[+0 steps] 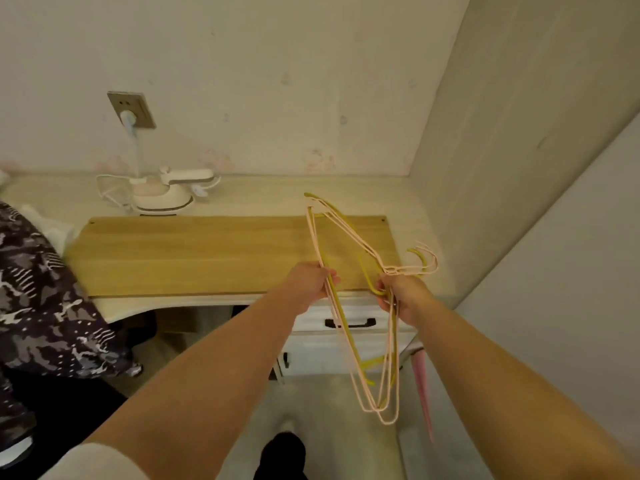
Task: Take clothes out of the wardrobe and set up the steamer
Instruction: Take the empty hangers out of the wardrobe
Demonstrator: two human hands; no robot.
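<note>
1. Left forearm (221,358) bare from wrist to past the elbow; pale, off-white short sleeve (100,462) noted at the upper arm, bottom-left corner.
2. Right forearm (502,372) bare along its whole visible length; sleeve out of view.
3. Left hand (308,284) and right hand (403,296) ungloved; rings, watch or bands not seen.
4. Dark, blurred footwear or trouser leg (280,455) seen below, between the arms.

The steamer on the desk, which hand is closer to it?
Left. The left hand grips the hangers right of and in front of the steamer. The right hand holds them farther right, above the drawer handle.
</note>
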